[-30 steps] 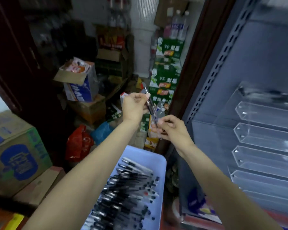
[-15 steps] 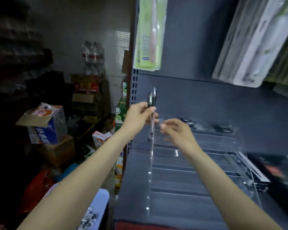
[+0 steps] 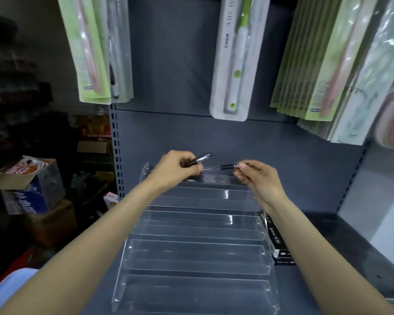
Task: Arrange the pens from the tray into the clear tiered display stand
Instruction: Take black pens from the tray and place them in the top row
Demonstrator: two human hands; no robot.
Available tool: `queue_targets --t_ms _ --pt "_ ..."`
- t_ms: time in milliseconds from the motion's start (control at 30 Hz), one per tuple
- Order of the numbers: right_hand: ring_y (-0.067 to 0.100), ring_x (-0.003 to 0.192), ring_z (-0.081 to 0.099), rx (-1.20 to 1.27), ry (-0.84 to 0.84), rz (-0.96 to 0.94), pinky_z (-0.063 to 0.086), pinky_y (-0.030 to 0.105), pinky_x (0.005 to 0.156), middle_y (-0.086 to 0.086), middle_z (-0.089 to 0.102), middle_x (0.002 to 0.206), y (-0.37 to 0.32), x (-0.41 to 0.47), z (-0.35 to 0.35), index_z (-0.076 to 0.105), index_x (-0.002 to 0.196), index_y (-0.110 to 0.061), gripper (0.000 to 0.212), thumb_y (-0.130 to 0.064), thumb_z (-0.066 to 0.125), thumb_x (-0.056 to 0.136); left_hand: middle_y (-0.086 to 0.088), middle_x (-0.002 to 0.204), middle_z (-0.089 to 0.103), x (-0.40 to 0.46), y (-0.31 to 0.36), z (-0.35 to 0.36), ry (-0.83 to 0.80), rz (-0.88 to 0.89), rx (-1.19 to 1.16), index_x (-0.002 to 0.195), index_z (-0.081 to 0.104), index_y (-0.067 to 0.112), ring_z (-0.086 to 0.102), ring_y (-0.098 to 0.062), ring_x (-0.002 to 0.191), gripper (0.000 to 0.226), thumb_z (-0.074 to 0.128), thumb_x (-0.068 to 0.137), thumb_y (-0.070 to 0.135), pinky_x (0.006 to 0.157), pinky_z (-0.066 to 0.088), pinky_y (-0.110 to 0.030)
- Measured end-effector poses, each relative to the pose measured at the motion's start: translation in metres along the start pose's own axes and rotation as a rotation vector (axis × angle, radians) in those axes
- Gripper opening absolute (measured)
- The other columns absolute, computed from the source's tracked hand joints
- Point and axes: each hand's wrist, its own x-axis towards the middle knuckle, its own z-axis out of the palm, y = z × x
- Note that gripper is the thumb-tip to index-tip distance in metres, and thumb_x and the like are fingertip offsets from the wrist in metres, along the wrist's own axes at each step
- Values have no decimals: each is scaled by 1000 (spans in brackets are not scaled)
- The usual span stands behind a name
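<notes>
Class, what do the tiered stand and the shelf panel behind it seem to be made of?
Tiered stand: clear glossy plastic, probably acrylic; the shelf shows through and edges glint. Shelf panel: likely painted metal, matte grey-blue, with slotted uprights.

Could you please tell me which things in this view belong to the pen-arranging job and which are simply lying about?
Part of the job:
- pen held between left hand and right hand
- second pen in the left hand
- clear tiered stand
- blue tray, corner only

Lying about:
- hanging toothbrush packs
- black box beside the stand
- cardboard cartons
</notes>
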Motion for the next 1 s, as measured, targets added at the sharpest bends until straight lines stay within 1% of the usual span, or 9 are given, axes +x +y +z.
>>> queue_targets --t_ms 133,200,267,367,433,600,733,867,1000 --pt "11 71 65 -102 -6 -3 56 15 70 6 67 82 4 17 -18 63 105 2 18 -5 58 90 4 69 69 13 -2 12 26 -10 32 78 72 21 60 -12 68 6 71 81 27 70 48 -33" --pt "13 82 64 -285 47 -64 55 22 81 2 67 88 6 28 -29 65 106 -4 19 -11 61 89 11 67 66 22 -3 18 72 -25 101 79 72 24 61 -10 70 5 69 82 27 71 47 -31" --pt "18 98 62 -489 102 -109 49 28 91 5 67 103 9 38 -41 63 113 -8 26 -17 63 89 14 69 65 30 -3 23 91 -67 190 81 71 26 62 -12 75 5 68 83 29 72 46 -30" --pt "24 117 56 -614 68 -18 43 31 98 11 59 125 19 50 -56 50 131 -5 48 -20 65 87 9 77 66 41 -3 33 54 -143 341 86 71 28 61 -16 83 7 67 83 33 71 43 -27" --pt "25 122 53 -618 6 67 42 35 104 12 56 132 27 54 -61 45 136 -5 55 -20 65 88 7 81 67 46 -2 41 21 -163 389 88 71 28 61 -16 86 10 67 83 35 70 42 -27" --pt "23 115 58 -600 -34 58 41 33 105 11 64 121 36 53 -65 61 121 -2 31 -9 59 91 4 88 71 57 1 52 -46 -153 477 86 71 29 63 -18 88 6 65 84 32 75 48 -30" --pt "20 110 58 -592 -19 38 41 30 103 11 65 116 38 54 -64 62 120 -1 29 -4 56 92 3 88 71 62 4 53 -91 -122 537 88 71 28 63 -19 86 8 65 84 31 74 48 -29" --pt "24 111 60 -591 -9 41 42 40 106 8 67 110 41 56 -64 65 116 -5 27 -3 56 91 5 80 65 66 9 53 -139 -106 620 90 71 28 62 -19 84 10 63 85 32 70 43 -26" --pt "25 114 59 -572 -5 59 41 42 108 10 67 115 43 55 -64 63 119 -6 30 -5 59 90 3 78 63 65 10 55 -148 -65 670 81 64 24 57 -19 75 22 55 88 42 65 41 -28"
